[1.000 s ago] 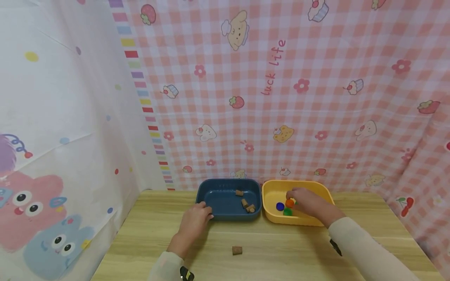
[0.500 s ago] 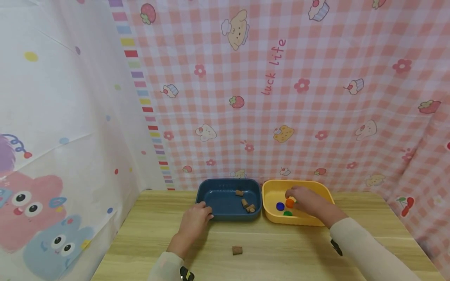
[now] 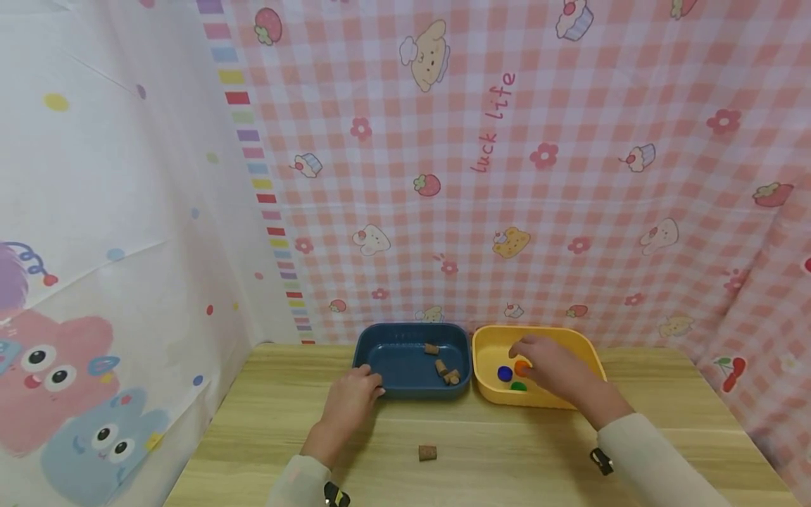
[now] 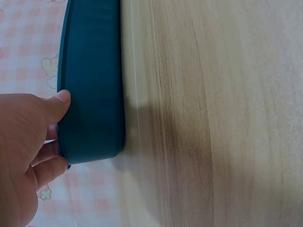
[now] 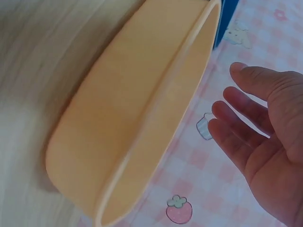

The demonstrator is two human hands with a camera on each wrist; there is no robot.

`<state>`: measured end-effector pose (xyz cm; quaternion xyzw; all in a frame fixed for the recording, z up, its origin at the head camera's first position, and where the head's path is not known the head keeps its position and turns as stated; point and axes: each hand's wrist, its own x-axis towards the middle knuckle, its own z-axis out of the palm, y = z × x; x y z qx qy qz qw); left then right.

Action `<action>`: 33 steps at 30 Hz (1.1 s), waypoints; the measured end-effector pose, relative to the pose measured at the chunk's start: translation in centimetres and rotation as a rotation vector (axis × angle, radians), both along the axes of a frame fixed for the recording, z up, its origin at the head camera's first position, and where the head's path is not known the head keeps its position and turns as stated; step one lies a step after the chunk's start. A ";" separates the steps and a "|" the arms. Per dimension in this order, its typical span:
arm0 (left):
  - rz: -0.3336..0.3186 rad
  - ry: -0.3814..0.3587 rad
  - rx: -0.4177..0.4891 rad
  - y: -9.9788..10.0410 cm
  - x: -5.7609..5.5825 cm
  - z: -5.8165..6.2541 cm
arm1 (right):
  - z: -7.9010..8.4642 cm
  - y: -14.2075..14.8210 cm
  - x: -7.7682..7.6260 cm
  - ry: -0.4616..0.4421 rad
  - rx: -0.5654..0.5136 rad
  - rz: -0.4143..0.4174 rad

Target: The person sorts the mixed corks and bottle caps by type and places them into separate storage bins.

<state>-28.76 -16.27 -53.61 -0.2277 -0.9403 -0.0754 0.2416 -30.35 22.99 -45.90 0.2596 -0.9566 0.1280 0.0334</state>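
Observation:
My left hand (image 3: 356, 391) grips the near-left rim of the dark blue bin (image 3: 405, 391). In the left wrist view its thumb (image 4: 60, 100) lies on the bin's outer wall, with fingers behind the rim. Several cork pieces (image 3: 441, 367) lie in that bin's right part. Over the yellow bin (image 3: 488, 345) hovers my right hand (image 3: 554, 366); in the right wrist view its fingers are loosely spread and hold nothing. Below it in the bin are small round pieces, like bottle caps: a blue one (image 3: 504, 374), an orange one (image 3: 521, 369) partly hidden by the hand, and a green one (image 3: 518, 386).
A single cork piece (image 3: 427, 453) lies on the wooden table (image 3: 481, 465) in front of the bins. The two bins stand side by side against a pink checked cloth (image 3: 405, 274). White printed cloth (image 3: 127, 211) hangs at the left.
The green cap has dropped lower and lies flatter in the yellow bin. My right hand has shifted slightly left above the caps. The left hand stays on the blue bin's rim.

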 end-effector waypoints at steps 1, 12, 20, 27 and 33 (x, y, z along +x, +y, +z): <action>0.002 0.000 -0.002 0.0 0.0 0.0 | -0.1 -0.1 0.3 0.019 -0.008 0.003; 0.002 0.010 -0.013 -0.2 -0.1 -0.1 | -1.2 -2.0 2.7 0.270 -0.053 0.108; -0.001 0.012 -0.014 -0.1 -0.1 -0.1 | -2.4 -4.2 4.8 0.275 -0.089 0.152; -0.008 0.008 0.000 -0.1 -0.2 -0.2 | -3.3 -6.1 6.4 0.170 -0.093 0.193; -0.007 0.027 -0.016 -0.3 -0.2 -0.3 | -3.9 -7.7 7.1 0.016 -0.075 0.233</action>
